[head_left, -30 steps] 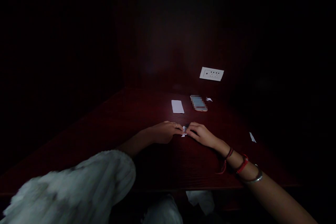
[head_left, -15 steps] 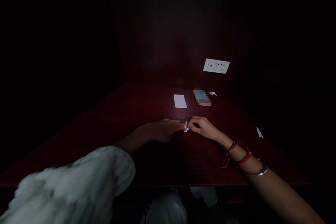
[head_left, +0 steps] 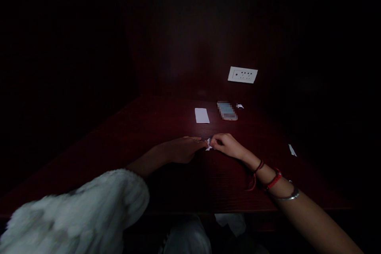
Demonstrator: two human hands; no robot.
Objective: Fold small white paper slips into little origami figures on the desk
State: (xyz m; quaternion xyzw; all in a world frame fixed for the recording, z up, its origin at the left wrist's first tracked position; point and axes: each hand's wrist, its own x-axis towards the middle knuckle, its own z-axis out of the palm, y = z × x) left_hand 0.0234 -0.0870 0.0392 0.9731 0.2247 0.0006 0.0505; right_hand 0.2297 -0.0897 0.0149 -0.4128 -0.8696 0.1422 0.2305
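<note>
A small piece of folded white paper (head_left: 208, 145) lies on the dark red table between my two hands. My left hand (head_left: 182, 149) comes from the left with its index finger stretched out, the tip touching the paper; a ring shows on one finger. From the right, my right hand (head_left: 226, 144) bends its thumb and fingers together in a pinch at the paper's right edge. The fingertips partly cover the paper, so its exact shape is hard to make out in the dim light.
Beyond my hands lie a white paper sheet (head_left: 202, 115), a blurred phone (head_left: 227, 110) and a paper scrap (head_left: 240, 106). A paper strip (head_left: 292, 150) lies at the right. A white power socket (head_left: 242, 75) is on the back wall above the table (head_left: 119, 127).
The whole view has shifted slightly. Both hands stay at the small paper; my left fingers now look more curled apart from the index finger, and the right hand keeps its pinch.
</note>
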